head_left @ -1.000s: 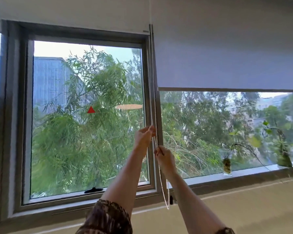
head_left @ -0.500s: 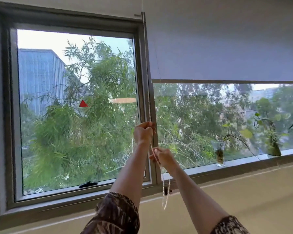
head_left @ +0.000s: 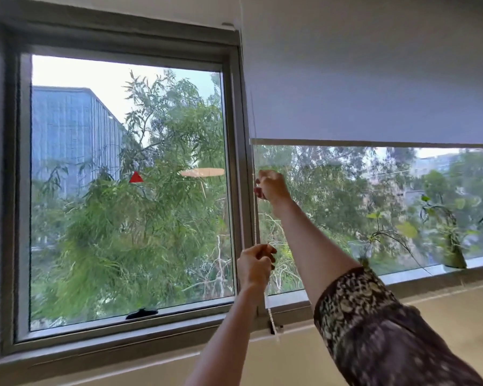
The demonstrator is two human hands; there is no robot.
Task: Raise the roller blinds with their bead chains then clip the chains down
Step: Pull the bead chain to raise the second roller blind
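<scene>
The white bead chain [head_left: 255, 218] hangs along the grey mullion between the two windows. My right hand [head_left: 272, 186] is closed on it high up, just under the blind's bottom bar [head_left: 374, 142]. My left hand [head_left: 255, 263] grips the chain lower down. The loose loop of chain dangles below that hand to a small dark clip [head_left: 272, 328] on the frame under the sill. The grey roller blind [head_left: 374, 79] covers the upper part of the right window. The left window [head_left: 123, 190] is uncovered.
Potted and vased plants [head_left: 452, 246] stand on the right sill. A black handle [head_left: 141, 313] sits at the bottom of the left window's frame. A beige wall lies below the sill.
My hands have swapped heights on the chain: the right hand went up from the lower grip, and the left hand came down from the upper one. The view has tilted.
</scene>
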